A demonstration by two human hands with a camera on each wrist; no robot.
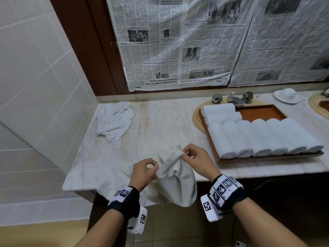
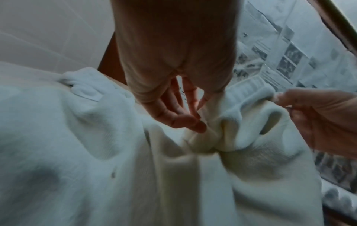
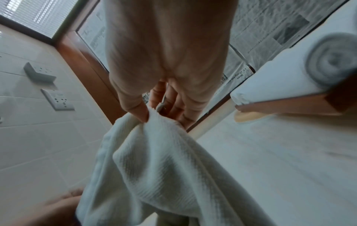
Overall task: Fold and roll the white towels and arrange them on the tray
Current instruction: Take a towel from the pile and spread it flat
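My left hand [image 1: 145, 169] pinches a bunched edge of the towel [image 1: 178, 182] between thumb and fingertips; the other fingers are curled. In the left wrist view the fingers [image 2: 181, 120] close on a gathered fold of the cloth [image 2: 204, 137].

My right hand [image 1: 194, 160] pinches a corner of the same towel between thumb and forefinger, held above the left hand's grip. In the right wrist view the thumb [image 3: 139, 111] presses the corner of the cloth [image 3: 154, 160] against the fingers.

The towel hangs from both grips. Its lower part drapes over the front edge of the surface [image 1: 160, 122], and part of it lies spread on the surface to the left of my left hand.

A crumpled towel [image 1: 114, 122] lies at the rear left of the surface, well apart from my hands.

The tray [image 1: 263, 111] sits at the right, over a sink. It carries eight rolled towels [image 1: 263, 136]: six side by side along the front, touching one another, and two laid crosswise behind them at the left end. The rear right part of the tray is bare.

A tap [image 1: 234, 99] stands behind the tray. Newspaper [image 1: 178, 41] covers the wall above the surface.
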